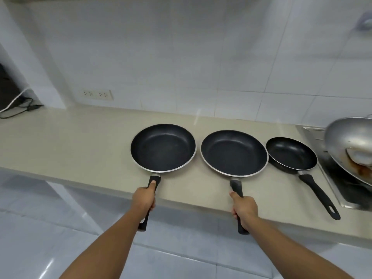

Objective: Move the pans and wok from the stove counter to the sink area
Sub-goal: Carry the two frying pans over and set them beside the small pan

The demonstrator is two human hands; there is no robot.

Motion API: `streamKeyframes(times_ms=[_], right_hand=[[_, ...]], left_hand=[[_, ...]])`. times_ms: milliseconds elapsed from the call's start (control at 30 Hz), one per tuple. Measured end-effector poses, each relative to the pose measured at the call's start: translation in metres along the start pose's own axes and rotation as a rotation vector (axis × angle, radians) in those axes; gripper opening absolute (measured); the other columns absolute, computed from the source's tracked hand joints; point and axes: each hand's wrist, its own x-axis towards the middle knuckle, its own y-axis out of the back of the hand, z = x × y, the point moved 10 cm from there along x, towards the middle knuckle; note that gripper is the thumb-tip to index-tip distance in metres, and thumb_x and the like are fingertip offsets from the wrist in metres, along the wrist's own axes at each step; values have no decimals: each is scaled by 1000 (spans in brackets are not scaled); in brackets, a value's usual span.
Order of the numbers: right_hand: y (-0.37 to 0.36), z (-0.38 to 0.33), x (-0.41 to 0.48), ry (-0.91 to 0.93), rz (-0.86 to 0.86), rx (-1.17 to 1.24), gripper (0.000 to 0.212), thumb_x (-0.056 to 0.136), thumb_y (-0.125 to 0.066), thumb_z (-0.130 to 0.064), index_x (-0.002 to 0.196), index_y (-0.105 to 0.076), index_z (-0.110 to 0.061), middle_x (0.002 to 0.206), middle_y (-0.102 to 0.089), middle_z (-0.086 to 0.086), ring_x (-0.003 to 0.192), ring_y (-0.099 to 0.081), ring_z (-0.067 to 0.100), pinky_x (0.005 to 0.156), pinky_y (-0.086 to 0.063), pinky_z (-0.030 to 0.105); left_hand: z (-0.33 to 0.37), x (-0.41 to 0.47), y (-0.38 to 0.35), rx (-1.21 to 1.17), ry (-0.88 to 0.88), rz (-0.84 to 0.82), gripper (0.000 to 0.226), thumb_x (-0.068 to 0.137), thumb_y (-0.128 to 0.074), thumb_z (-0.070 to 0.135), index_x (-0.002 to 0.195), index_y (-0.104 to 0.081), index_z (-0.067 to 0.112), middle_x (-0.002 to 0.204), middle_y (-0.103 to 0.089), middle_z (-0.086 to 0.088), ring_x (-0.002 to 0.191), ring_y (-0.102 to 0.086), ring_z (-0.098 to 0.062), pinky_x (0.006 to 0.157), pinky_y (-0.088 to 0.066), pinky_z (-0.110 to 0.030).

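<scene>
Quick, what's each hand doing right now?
Left hand: closed on the left pan's handle.
Right hand: closed on the middle pan's handle.

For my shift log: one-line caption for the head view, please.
Left hand and right hand each grip a large frying pan's handle; small pan and wok wait at right.

The dented silver metal wok (351, 147) is cut off by the right edge — its far side and any handle lie out of view. A dark blurred object (8, 91) at the left edge cannot be identified, and the black handles' middles are hidden inside the left hand (144, 199) and right hand (244, 208).
</scene>
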Motion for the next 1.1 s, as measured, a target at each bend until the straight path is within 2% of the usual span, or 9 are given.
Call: streamKeyframes(times_ms=[333,667,900,1100], right_hand=[[-21,-15,0,-35,24,8,46,91,-61,-38,60,-55,-5,34,-52,4,31,-45,20,44,-40,26],[-38,-32,10,7,80,30,28,95,-57,-32,81,-57,-8,62,-60,10,47,-51,22,47,-42,29],[-38,-38,13,-5,77,40,28,96,-56,-28,89,-58,-2,63,-59,11,45,-49,21,44,-41,27],[-38,-38,13,-7,62,56,28,96,-57,-30,88,-58,-3,63,-59,10,45,-48,19,44,-41,27]], left_hand=[[11,55,-15,48,-16,-113,55,97,-48,42,57,-55,5,46,-55,-7,45,-50,-25,56,-43,-34],[26,88,-20,116,-3,-152,58,99,-45,45,57,-53,6,48,-56,-8,46,-51,-25,52,-43,-31],[36,94,-24,135,-13,-183,54,99,-43,44,62,-51,6,47,-53,-7,43,-48,-24,47,-40,-28],[37,96,-26,162,-27,-201,55,100,-41,46,65,-52,6,48,-53,-7,43,-48,-24,48,-41,-29]])
